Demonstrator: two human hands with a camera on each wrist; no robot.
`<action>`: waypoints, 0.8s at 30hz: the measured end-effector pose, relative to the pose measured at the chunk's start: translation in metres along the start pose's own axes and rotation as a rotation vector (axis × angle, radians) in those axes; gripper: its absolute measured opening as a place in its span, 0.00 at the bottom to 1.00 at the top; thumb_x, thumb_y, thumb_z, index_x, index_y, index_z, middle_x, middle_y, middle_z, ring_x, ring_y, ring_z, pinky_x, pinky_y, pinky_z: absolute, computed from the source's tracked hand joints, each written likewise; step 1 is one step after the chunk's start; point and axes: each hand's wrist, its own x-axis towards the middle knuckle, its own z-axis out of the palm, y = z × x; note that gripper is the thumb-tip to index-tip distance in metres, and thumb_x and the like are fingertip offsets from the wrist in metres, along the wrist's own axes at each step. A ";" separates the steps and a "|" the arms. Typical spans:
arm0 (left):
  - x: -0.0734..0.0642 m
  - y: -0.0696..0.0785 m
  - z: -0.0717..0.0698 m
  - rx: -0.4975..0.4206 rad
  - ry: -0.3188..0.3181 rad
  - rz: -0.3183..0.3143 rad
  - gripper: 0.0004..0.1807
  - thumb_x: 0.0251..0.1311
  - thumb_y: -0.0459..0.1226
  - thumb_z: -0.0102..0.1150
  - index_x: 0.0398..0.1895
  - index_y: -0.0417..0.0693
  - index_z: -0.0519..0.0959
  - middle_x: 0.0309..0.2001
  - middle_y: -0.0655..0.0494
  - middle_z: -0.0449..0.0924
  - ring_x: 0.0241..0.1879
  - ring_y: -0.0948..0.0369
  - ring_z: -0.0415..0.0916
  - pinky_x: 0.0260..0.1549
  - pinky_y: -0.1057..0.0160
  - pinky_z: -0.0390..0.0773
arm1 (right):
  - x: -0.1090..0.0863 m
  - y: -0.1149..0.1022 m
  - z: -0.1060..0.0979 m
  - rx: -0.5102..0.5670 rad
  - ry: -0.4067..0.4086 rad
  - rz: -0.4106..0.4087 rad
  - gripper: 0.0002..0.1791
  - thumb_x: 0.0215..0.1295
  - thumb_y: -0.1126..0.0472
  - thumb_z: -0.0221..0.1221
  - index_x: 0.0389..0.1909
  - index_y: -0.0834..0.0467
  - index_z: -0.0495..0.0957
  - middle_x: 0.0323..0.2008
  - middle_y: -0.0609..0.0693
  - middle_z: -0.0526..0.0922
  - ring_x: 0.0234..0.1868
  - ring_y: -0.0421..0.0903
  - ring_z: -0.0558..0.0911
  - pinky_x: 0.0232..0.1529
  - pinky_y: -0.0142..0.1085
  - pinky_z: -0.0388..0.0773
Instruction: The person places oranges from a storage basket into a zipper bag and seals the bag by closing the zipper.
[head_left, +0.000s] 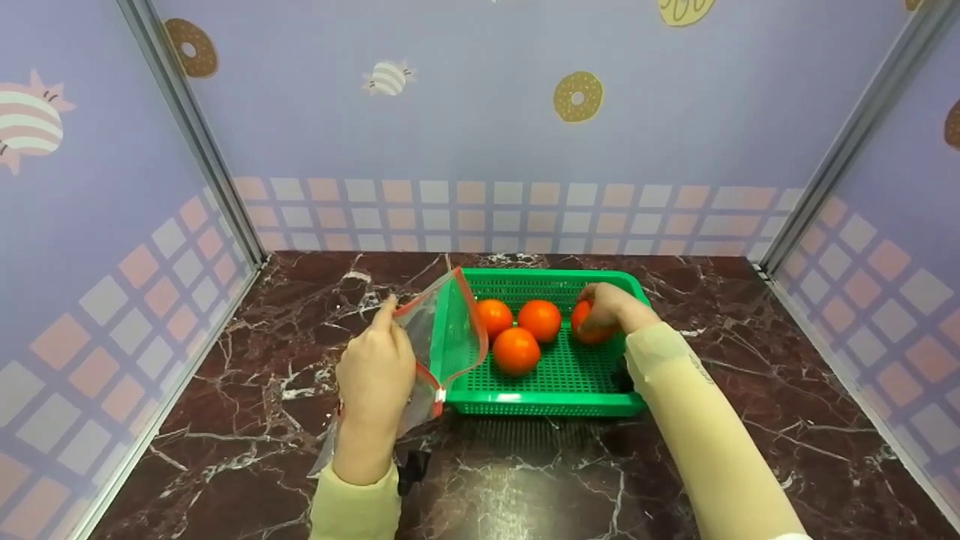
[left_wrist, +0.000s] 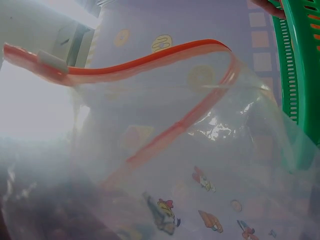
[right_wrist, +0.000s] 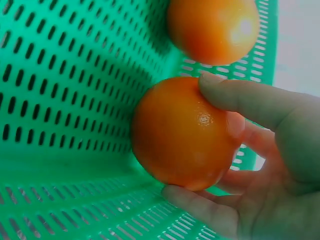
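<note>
My right hand [head_left: 613,309] reaches into the right end of a green plastic basket [head_left: 547,405] and grips an orange [right_wrist: 185,134], thumb on one side and fingers around the other. Three more oranges sit together to the left of it, the nearest orange [head_left: 516,351] in front of the other two. At the basket's left side, my left hand [head_left: 376,367] holds a clear zip bag [head_left: 454,330] with a red-orange zip edge and a white slider. The bag's mouth gapes toward the basket and overlaps its left rim. In the left wrist view, small cartoon prints show on the bag [left_wrist: 165,150].
A dark red marbled tabletop [head_left: 247,397] lies under the basket. Lilac panels with checkered borders stand at the back [head_left: 480,150], left and right. Something small and black [head_left: 412,471] is by the left cuff.
</note>
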 end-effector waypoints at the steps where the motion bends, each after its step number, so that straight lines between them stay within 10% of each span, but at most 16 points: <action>1: 0.000 0.000 0.000 -0.001 -0.004 -0.003 0.23 0.73 0.31 0.44 0.66 0.42 0.79 0.11 0.57 0.59 0.11 0.63 0.48 0.13 0.64 0.52 | -0.001 0.000 -0.001 0.017 0.000 -0.002 0.35 0.56 0.65 0.70 0.67 0.64 0.73 0.61 0.69 0.76 0.50 0.55 0.78 0.47 0.42 0.80; 24: 0.000 0.002 0.000 0.012 0.005 -0.006 0.22 0.73 0.32 0.44 0.65 0.43 0.80 0.11 0.57 0.59 0.11 0.63 0.48 0.13 0.63 0.52 | -0.053 -0.060 -0.027 0.284 0.089 -0.304 0.35 0.60 0.60 0.72 0.69 0.45 0.73 0.66 0.57 0.75 0.56 0.57 0.82 0.52 0.48 0.83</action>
